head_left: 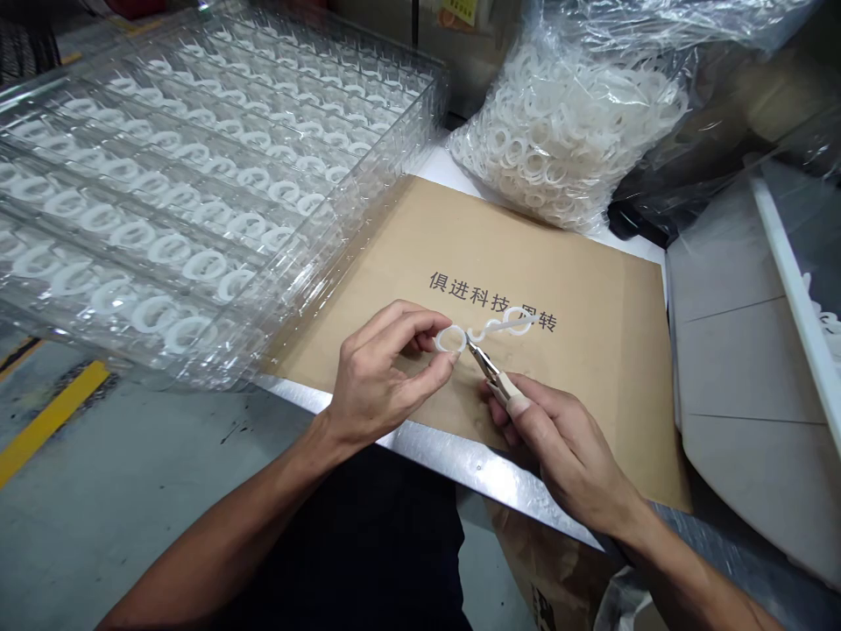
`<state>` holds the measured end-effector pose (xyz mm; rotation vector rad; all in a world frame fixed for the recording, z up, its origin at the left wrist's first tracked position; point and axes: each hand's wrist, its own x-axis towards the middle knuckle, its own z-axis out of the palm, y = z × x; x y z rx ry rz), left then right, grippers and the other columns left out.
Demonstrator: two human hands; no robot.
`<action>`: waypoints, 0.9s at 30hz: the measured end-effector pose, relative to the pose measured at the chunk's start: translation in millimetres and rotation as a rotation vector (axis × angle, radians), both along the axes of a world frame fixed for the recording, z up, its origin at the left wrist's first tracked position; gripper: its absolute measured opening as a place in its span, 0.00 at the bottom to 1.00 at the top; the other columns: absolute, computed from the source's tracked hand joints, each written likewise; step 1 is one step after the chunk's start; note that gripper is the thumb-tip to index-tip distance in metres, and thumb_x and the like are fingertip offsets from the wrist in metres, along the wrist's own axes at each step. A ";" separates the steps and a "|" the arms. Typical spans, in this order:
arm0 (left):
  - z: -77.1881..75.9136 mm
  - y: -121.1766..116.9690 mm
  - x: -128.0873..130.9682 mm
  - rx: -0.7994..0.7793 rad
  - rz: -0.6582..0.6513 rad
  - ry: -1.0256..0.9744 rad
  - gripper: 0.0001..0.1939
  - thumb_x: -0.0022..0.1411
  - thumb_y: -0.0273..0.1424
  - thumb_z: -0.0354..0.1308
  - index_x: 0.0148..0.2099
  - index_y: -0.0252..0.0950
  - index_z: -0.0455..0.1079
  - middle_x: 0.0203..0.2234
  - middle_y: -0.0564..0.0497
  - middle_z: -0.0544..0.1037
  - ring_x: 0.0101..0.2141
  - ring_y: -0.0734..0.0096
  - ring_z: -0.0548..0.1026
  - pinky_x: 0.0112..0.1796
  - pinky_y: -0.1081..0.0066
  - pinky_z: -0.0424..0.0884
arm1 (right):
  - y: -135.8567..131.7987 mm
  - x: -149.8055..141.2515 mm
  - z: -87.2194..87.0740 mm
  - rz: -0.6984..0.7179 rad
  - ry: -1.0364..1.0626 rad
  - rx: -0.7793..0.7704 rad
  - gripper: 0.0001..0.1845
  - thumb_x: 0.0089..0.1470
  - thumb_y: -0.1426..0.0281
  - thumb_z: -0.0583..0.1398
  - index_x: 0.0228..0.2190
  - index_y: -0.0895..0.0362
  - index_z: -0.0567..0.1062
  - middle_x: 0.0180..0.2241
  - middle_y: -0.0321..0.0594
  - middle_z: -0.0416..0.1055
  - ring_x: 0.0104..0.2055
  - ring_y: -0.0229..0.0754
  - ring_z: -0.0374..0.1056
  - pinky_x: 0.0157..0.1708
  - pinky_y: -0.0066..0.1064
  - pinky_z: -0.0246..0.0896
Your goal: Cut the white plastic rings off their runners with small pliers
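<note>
My left hand pinches a white plastic ring between thumb and fingers, above a brown cardboard sheet. From this ring a thin curved strip runs right to a second white ring. Wrapped in my right hand is a pair of nippers with pale handles. Their jaw tips touch the edge of the pinched ring, where the strip meets it. Whether the strip is cut through there, I cannot tell.
A clear plastic tray with rows of white rings overhangs the table's left side. At the back stands a clear bag full of rings. On the right is a grey bin with white pieces beyond its rim. The metal table edge runs in front.
</note>
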<state>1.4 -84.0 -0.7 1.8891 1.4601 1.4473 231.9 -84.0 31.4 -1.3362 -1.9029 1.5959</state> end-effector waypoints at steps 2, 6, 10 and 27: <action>-0.7 -0.2 -0.7 0.000 -0.006 0.001 0.10 0.63 0.23 0.65 0.46 0.37 0.76 0.37 0.50 0.80 0.33 0.74 0.76 0.37 0.70 0.77 | 0.0 -0.8 0.0 0.010 -0.021 0.023 0.22 0.75 0.55 0.48 0.39 0.54 0.73 0.31 0.35 0.65 0.30 0.40 0.60 0.31 0.34 0.57; -1.9 0.8 -1.1 -0.016 -0.009 -0.002 0.09 0.63 0.23 0.65 0.46 0.37 0.77 0.37 0.50 0.80 0.33 0.74 0.76 0.36 0.71 0.77 | 1.0 -1.6 -0.4 0.006 -0.061 0.048 0.22 0.75 0.55 0.48 0.35 0.54 0.71 0.28 0.35 0.64 0.28 0.39 0.59 0.29 0.34 0.56; -3.5 2.7 -0.9 -0.033 0.002 -0.010 0.09 0.62 0.22 0.64 0.45 0.36 0.77 0.36 0.51 0.80 0.32 0.75 0.76 0.36 0.71 0.76 | 1.8 -3.2 -1.1 -0.002 -0.088 0.045 0.23 0.75 0.55 0.48 0.35 0.55 0.71 0.28 0.35 0.64 0.28 0.39 0.59 0.28 0.33 0.56; -2.1 29.4 -29.2 -0.075 0.205 0.667 0.14 0.69 0.30 0.57 0.55 0.36 0.75 0.46 0.42 0.79 0.45 0.56 0.76 0.47 0.59 0.73 | 17.1 28.6 -7.2 -0.222 0.018 0.467 0.18 0.72 0.60 0.53 0.46 0.57 0.77 0.33 0.40 0.74 0.30 0.42 0.68 0.33 0.33 0.62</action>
